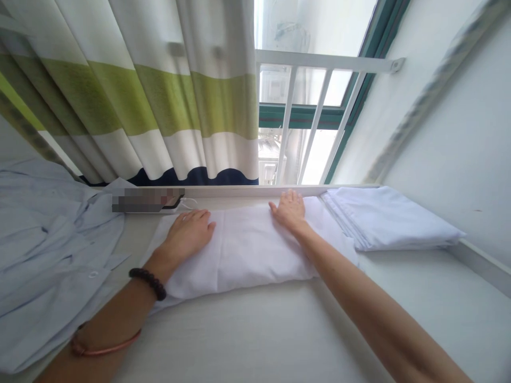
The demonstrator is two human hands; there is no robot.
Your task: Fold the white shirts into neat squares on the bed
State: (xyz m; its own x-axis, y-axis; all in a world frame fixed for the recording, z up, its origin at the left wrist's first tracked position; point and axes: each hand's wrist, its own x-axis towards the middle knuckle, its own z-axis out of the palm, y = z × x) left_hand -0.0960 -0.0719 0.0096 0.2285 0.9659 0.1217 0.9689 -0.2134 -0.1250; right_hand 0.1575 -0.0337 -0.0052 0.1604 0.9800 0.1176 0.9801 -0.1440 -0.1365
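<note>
A white garment (247, 250), folded into a long flat bundle, lies crosswise on the pale surface in front of me. My left hand (189, 231) rests palm down on its left part, fingers stretched toward the far edge. Near the far right part of the bundle, my right hand (289, 208) lies flat with the thumb out to the side. Neither hand grips the cloth. Dark beads (147, 283) and a reddish bracelet (106, 351) circle my left wrist and forearm.
Rumpled white garments (43, 255) with buttons spread over the left side. A folded white garment (399, 221) sits at the far right by the wall. A partly blurred device (171, 201) with a white cable lies behind my left hand. Beyond are a curtain (159, 101) and white railing (315, 61).
</note>
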